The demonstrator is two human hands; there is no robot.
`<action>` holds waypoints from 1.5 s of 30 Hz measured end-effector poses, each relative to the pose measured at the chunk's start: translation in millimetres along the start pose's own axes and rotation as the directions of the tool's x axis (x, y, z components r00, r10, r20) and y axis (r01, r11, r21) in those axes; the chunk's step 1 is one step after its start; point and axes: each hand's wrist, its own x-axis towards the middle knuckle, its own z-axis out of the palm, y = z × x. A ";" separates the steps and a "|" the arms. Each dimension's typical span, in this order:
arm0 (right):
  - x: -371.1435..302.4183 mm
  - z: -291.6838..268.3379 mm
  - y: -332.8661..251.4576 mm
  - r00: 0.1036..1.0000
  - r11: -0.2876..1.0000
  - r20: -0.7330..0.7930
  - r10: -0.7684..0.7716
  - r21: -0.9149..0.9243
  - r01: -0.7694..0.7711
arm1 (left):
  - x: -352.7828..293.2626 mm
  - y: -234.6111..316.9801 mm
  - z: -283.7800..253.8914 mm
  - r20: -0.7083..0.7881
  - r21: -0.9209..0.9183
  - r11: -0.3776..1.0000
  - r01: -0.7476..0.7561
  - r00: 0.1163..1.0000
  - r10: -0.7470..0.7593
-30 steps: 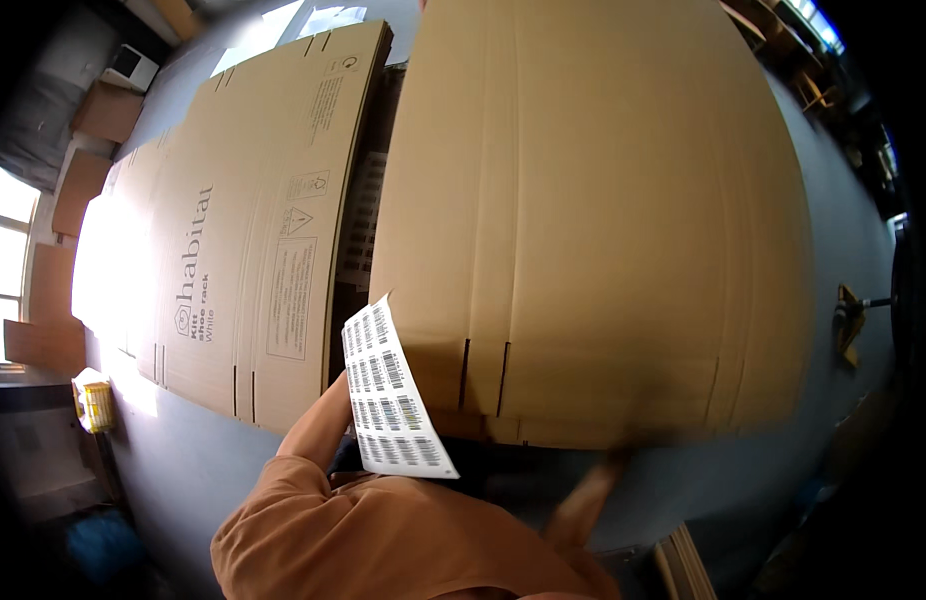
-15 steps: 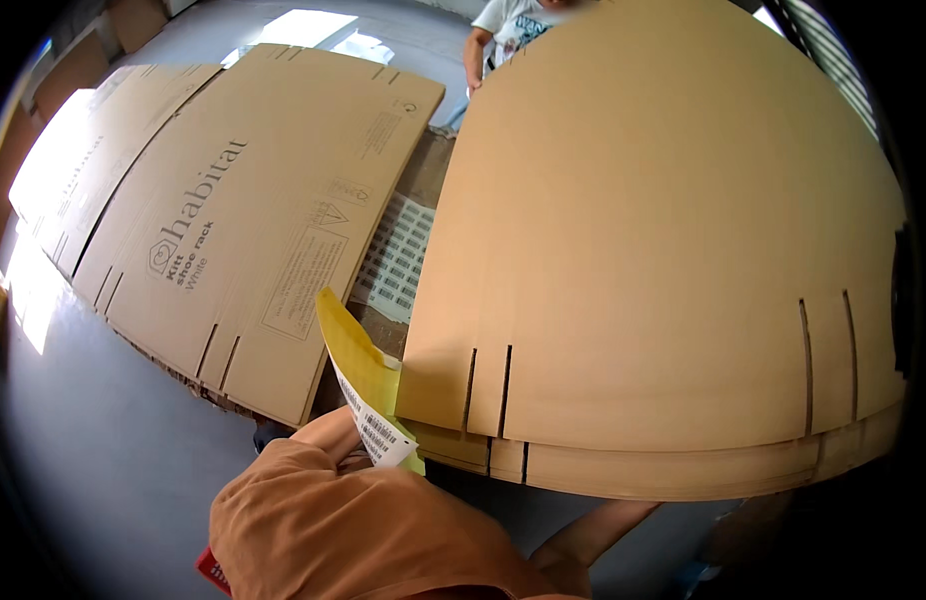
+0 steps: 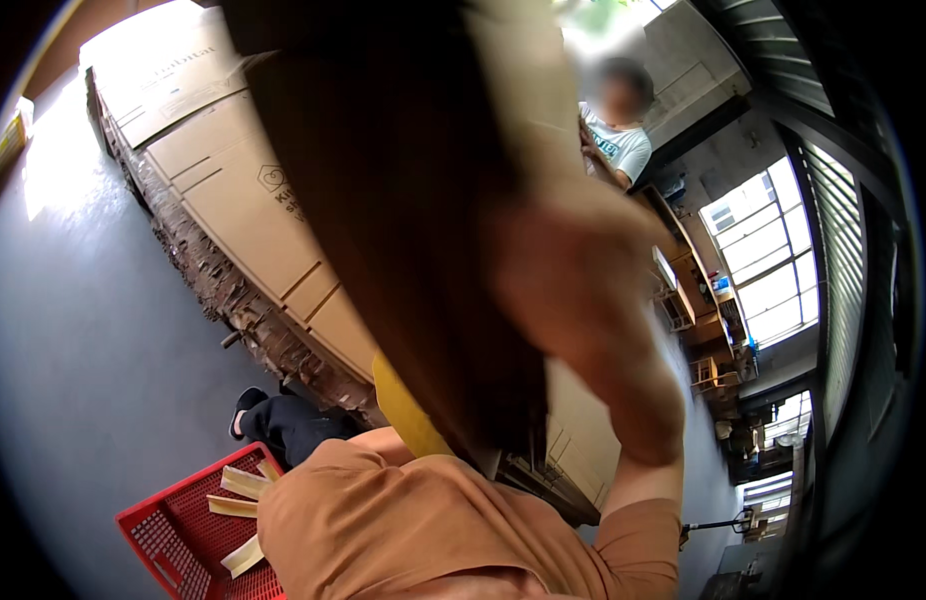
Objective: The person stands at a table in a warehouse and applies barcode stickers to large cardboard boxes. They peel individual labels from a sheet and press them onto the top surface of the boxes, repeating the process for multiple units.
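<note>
A large cardboard sheet [image 3: 403,220] stands tilted up on edge close in front of me, its near face in dark shadow and blurred. My right hand [image 3: 573,265] is raised against its right side; motion smears the fingers, so their grip is unclear. At the sheet's lower left, a yellow label sheet [image 3: 401,405] shows beside my left forearm. My left hand is hidden behind the yellow sheet and the cardboard. To the left lies a stack of flat printed cartons [image 3: 223,170].
A red plastic crate [image 3: 168,520] with several pale angled strips [image 3: 241,482] stands at lower left. Rough layered edges [image 3: 208,270] show under the carton stack. A co-worker [image 3: 623,125] stands at the far side. Shelving [image 3: 698,280] and windows line the right.
The big cardboard sheet has gone from lying flat at right to standing tilted before me. My right hand has risen from beneath it to its side. The view has swung, showing the red crate.
</note>
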 end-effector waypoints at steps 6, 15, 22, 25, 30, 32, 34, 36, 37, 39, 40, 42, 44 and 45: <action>28.6 114.1 -85.1 0.815 0.934 0.538 -0.216 0.358 0.011 | 7.4 -10.1 7.7 0.355 -0.040 0.993 0.107 0.931 -0.086; -132.8 54.4 88.0 0.675 0.818 0.616 0.407 0.083 -0.570 | 19.3 -69.8 -12.1 0.440 0.088 0.963 0.254 0.858 -0.267; -277.6 103.1 25.9 0.213 -0.159 0.832 0.513 0.335 -0.929 | -14.9 -156.9 51.5 -0.401 0.383 0.886 0.263 0.911 -0.097; -301.5 150.4 -14.6 0.117 -0.483 0.920 0.374 0.301 -0.822 | 2.8 -175.3 140.9 -0.707 0.631 0.587 0.507 0.687 0.168; -273.5 188.6 -62.8 0.170 -0.805 0.890 0.422 0.454 -0.382 | -34.0 -150.3 248.1 -0.585 0.767 0.243 0.594 0.491 0.645; -289.1 217.0 -68.4 0.138 -0.731 0.818 0.559 0.564 -0.384 | -73.1 -141.0 295.1 -0.452 0.786 0.240 0.570 0.265 0.851; -293.1 222.6 -68.9 0.062 -0.695 0.792 0.607 0.567 -0.443 | -128.7 -125.5 322.5 -0.287 0.772 0.248 0.585 -0.026 0.958; -281.5 211.4 -71.2 0.109 -0.717 0.803 0.586 0.577 -0.392 | -201.2 -96.1 314.3 -0.099 0.694 0.235 0.681 -0.233 0.967; -271.3 200.1 -72.9 0.106 -0.720 0.818 0.566 0.552 -0.419 | -222.5 -85.3 318.2 -0.008 0.622 0.231 0.748 -0.289 0.957; -279.0 199.5 -70.1 0.077 -0.753 0.838 0.540 0.522 -0.401 | -250.0 -57.6 321.1 -0.026 0.654 0.248 0.715 -0.307 0.952; -275.6 199.0 -70.1 0.060 -0.760 0.846 0.529 0.505 -0.409 | -259.9 -49.0 326.6 -0.084 0.687 0.310 0.657 -0.352 0.932; -267.3 194.6 -72.3 0.053 -0.765 0.839 0.541 0.517 -0.385 | -266.6 -34.2 336.8 -0.173 0.724 0.369 0.583 -0.364 0.915; -263.5 188.3 -80.0 0.001 -0.780 0.835 0.550 0.514 -0.357 | -263.7 -23.3 341.4 -0.250 0.716 0.408 0.566 -0.337 0.908; -253.8 186.8 -82.5 -0.006 -0.794 0.846 0.533 0.497 -0.349 | -260.6 -26.0 348.5 -0.266 0.717 0.425 0.552 -0.346 0.900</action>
